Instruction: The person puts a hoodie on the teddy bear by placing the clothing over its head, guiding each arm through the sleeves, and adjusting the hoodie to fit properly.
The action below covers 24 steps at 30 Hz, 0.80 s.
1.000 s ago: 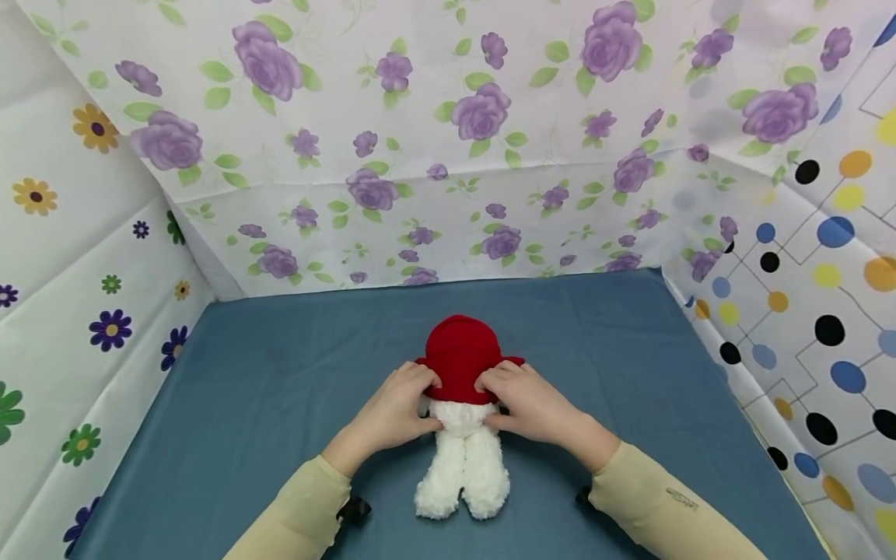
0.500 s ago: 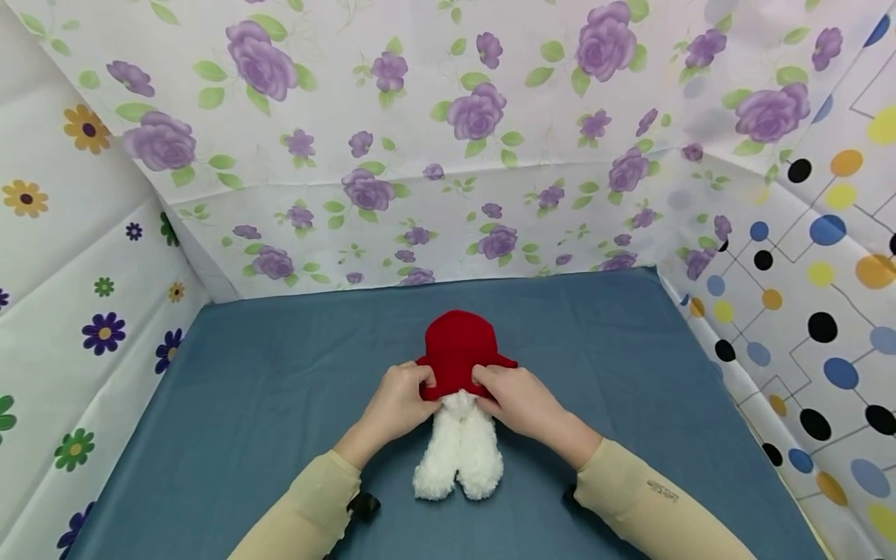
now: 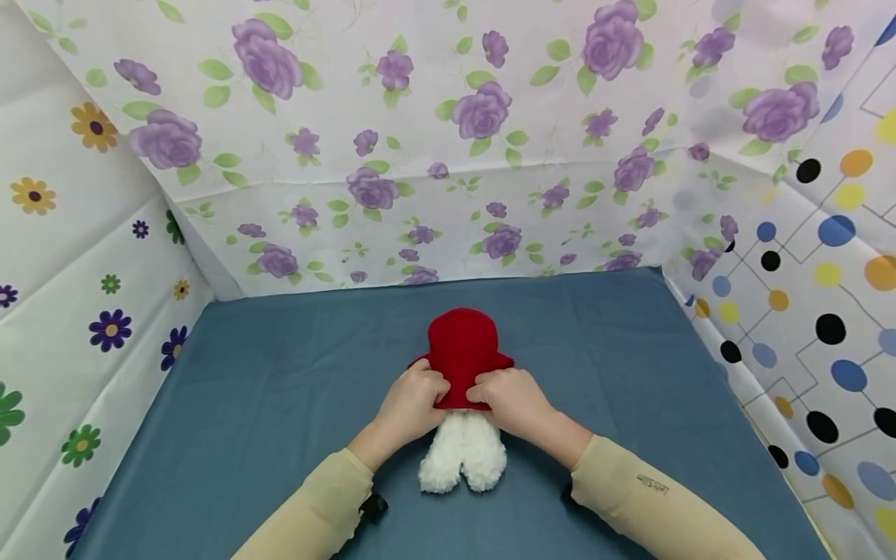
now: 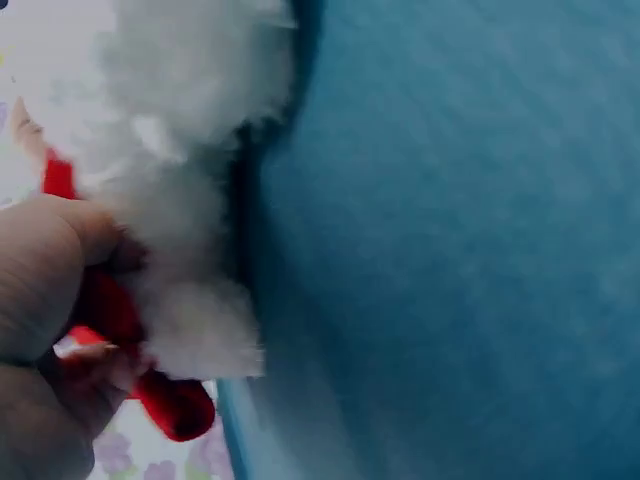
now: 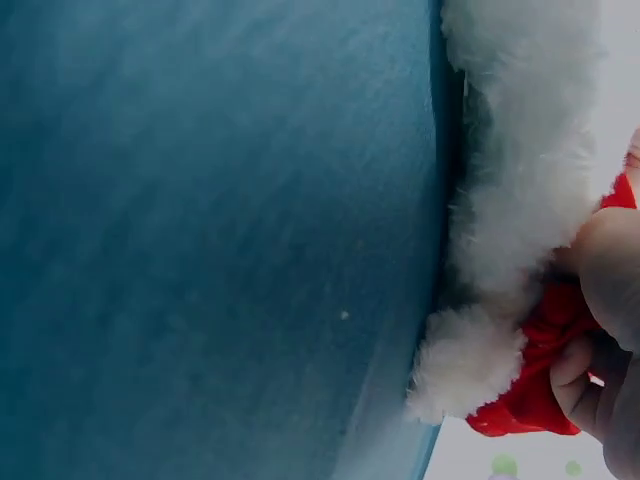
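Observation:
A white fluffy plush toy (image 3: pixel 463 451) lies on the blue cloth, its two legs toward me. Red fabric shaped like a small garment (image 3: pixel 462 350) covers its upper part, so the head is hidden in the head view. My left hand (image 3: pixel 414 397) pinches the garment's lower left edge between thumb and curled fingers. On the other side my right hand (image 3: pixel 514 400) pinches the lower right edge the same way. In the left wrist view, white fur (image 4: pixel 190 230) sits close beside the thumb. The right wrist view shows red cloth (image 5: pixel 545 360) bunched in the fingers.
A blue cloth (image 3: pixel 294 373) covers the table. Behind it hangs a white sheet with purple flowers (image 3: pixel 483 113). Flower-patterned sheeting (image 3: pixel 112 330) closes the left side, and dotted sheeting (image 3: pixel 829 330) the right.
Both hands have drawn the red garment's lower edge down over the white body, toward the legs. The thumbs, seen on the white fur before, are now mostly under the red edge.

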### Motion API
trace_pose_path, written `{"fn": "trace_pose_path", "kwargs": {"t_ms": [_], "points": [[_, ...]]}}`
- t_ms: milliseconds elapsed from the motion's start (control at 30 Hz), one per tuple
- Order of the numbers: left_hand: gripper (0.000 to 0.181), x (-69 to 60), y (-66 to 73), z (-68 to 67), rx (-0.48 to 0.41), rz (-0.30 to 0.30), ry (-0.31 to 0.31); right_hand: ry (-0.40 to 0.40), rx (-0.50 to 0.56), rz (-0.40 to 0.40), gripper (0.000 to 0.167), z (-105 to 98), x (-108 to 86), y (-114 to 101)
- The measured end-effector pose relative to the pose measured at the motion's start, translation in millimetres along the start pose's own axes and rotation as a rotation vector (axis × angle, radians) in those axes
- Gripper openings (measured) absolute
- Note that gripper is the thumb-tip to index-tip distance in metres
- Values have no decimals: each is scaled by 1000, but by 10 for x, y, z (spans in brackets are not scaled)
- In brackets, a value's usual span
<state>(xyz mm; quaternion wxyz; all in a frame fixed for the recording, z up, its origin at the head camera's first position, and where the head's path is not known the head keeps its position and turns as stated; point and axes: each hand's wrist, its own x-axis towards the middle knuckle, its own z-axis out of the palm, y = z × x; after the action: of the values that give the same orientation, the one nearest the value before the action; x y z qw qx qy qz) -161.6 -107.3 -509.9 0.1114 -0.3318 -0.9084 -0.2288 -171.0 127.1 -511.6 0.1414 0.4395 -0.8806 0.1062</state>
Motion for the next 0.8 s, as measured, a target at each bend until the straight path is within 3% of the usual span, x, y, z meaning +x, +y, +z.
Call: {"fn": "trace_pose_path", "kwargs": {"t_ms": [133, 300, 500, 800], "points": [[44, -14, -27, -92, 9, -38, -34, -34, 11, 40, 35, -33, -46, 58], [38, -9, -39, -144, 49, 2, -49, -8, 37, 71, 33, -58, -41, 61], [42, 64, -39, -92, 70, 18, -17, 30, -12, 35, 33, -5, 15, 52], [28, 151, 32, 22, 183, 20, 13, 8, -10, 16, 17, 81, 50, 77]]}}
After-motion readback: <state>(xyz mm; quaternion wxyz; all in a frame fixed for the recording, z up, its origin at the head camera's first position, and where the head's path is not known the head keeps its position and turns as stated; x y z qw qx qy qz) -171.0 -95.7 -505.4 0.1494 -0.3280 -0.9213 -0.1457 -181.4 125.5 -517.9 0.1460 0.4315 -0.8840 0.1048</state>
